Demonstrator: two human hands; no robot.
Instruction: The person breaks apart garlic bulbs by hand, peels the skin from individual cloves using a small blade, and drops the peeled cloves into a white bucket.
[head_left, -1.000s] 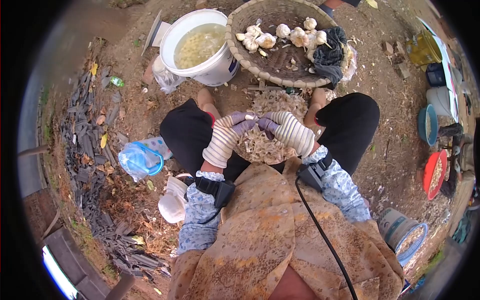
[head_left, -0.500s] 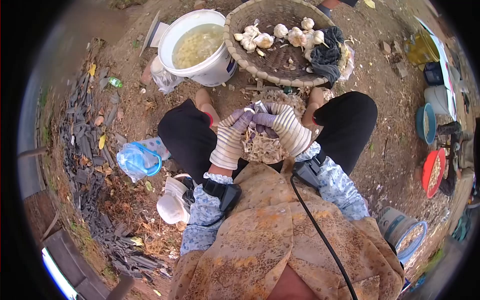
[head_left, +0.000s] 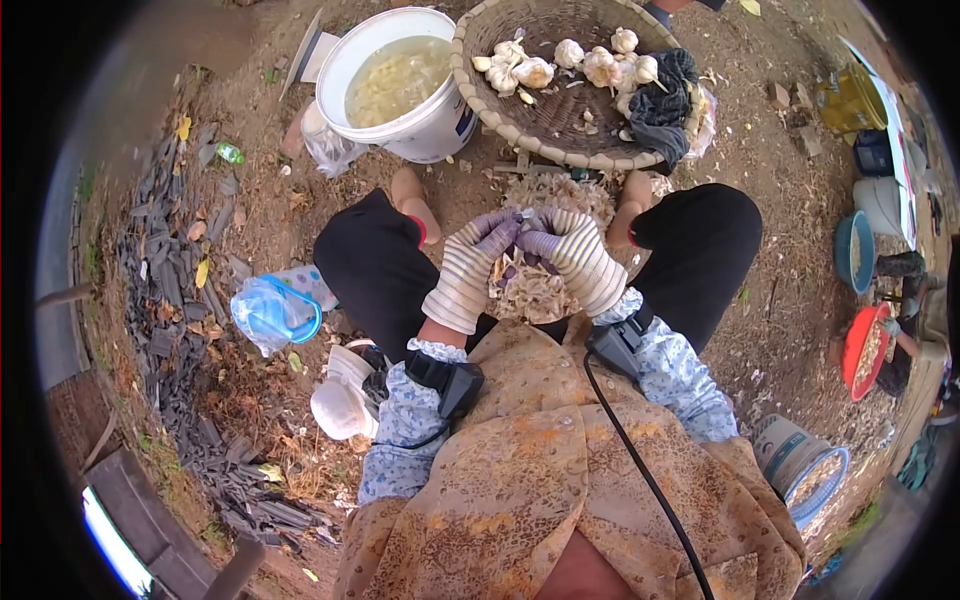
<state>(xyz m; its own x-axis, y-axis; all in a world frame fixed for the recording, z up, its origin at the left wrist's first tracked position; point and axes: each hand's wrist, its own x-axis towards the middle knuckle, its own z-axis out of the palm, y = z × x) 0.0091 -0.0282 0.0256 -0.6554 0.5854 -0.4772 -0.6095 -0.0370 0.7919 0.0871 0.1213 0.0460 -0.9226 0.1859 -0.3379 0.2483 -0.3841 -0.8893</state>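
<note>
My left hand [head_left: 480, 255] and my right hand [head_left: 568, 250], in striped knit gloves with purple fingertips, meet in front of me. The fingers of both are closed in a pinch. A small pale garlic clove [head_left: 527, 214] shows at the fingertips, mostly covered. Whatever else the right fingers grip is hidden. Below the hands lies a heap of papery garlic skins [head_left: 535, 298], between my legs. Beyond my feet, a woven basket [head_left: 500, 128] holds whole garlic bulbs [head_left: 602, 68] and a dark cloth [head_left: 660, 110]. Left of it, a white bucket [head_left: 425, 135] contains peeled cloves in water.
A clear bag with a blue handle [head_left: 275, 315] and a white container [head_left: 342, 408] stand to the left. Dark wood scraps [head_left: 165, 300] litter the ground farther out. On the right are a red basin [head_left: 862, 350], a blue basin [head_left: 850, 250] and a tilted bucket [head_left: 785, 445]. Another person's arm shows by the red basin.
Both hands stay together, with the fingertips drawn closer around the small piece. The white piece by my left fingers is no longer visible there. Another person's hand has appeared at the red basin.
</note>
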